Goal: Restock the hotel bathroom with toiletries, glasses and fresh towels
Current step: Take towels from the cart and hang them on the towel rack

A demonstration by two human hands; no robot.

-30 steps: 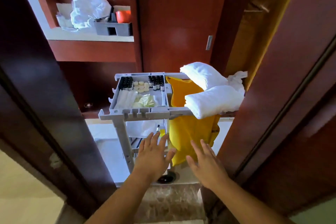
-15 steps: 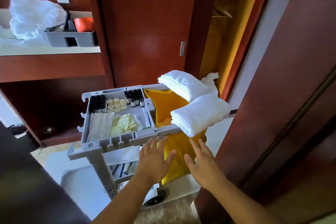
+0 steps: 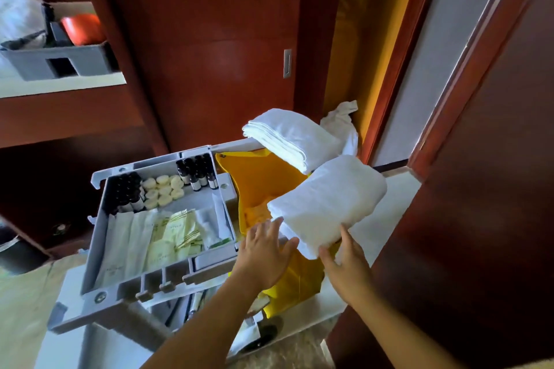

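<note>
A grey housekeeping cart (image 3: 99, 237) stands in front of me. Its top tray holds small dark bottles (image 3: 196, 174), round pale soaps (image 3: 163, 190) and pale green sachets (image 3: 174, 234). A yellow bag (image 3: 257, 180) hangs on its right side. Two folded white towels lie across the bag's rim: a far one (image 3: 287, 135) and a near one (image 3: 326, 201). My left hand (image 3: 263, 252) is spread, fingertips at the near towel's left lower edge. My right hand (image 3: 344, 263) touches that towel's near end, thumb against its side, fingers apart.
A dark wooden door (image 3: 479, 159) is close on the right, wardrobe panels (image 3: 209, 54) behind the cart. A shelf at upper left carries a grey caddy (image 3: 60, 63) with an orange cup (image 3: 82, 28). A crumpled white cloth (image 3: 341, 123) lies behind the far towel.
The cart now fills more of the view, as I have come closer. Both hands have risen from below the tray to the near towel, and the right hand now touches it.
</note>
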